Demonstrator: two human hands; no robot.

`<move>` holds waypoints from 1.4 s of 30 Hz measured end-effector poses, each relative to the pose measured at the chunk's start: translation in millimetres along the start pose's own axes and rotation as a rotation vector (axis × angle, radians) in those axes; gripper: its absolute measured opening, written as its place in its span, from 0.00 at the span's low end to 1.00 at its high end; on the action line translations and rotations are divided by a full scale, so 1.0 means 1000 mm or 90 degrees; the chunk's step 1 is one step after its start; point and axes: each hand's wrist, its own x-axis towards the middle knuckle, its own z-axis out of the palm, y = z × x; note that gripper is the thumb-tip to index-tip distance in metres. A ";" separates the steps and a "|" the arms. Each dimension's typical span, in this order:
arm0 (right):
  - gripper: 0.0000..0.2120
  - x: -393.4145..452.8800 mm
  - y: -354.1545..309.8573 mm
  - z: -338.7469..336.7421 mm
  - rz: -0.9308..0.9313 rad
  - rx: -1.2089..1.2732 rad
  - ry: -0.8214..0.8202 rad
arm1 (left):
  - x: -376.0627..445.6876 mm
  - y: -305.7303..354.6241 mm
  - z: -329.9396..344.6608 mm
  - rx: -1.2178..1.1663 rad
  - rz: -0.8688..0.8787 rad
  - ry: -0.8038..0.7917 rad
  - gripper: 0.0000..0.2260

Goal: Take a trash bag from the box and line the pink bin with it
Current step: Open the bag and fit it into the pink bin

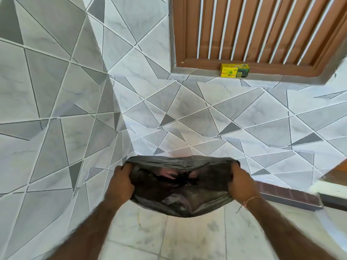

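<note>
A black trash bag (180,196) is stretched wide open low in the middle of the view. My left hand (121,182) grips its left edge and my right hand (239,182) grips its right edge. Pink (169,173) shows through the thin plastic inside the opening, which is the pink bin underneath; the bag hides nearly all of it. The yellow trash bag box (234,70) stands on the window sill, far above and to the right of the bag.
A tiled wall corner (116,102) rises right behind the bag. A brown louvred window (262,30) sits above the sill. A dark ribbed step (289,197) lies at the right on pale floor tiles (187,237).
</note>
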 end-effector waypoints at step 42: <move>0.29 0.188 -0.207 0.094 0.013 -0.087 0.027 | 0.300 -0.094 -0.050 0.077 0.147 -0.194 0.36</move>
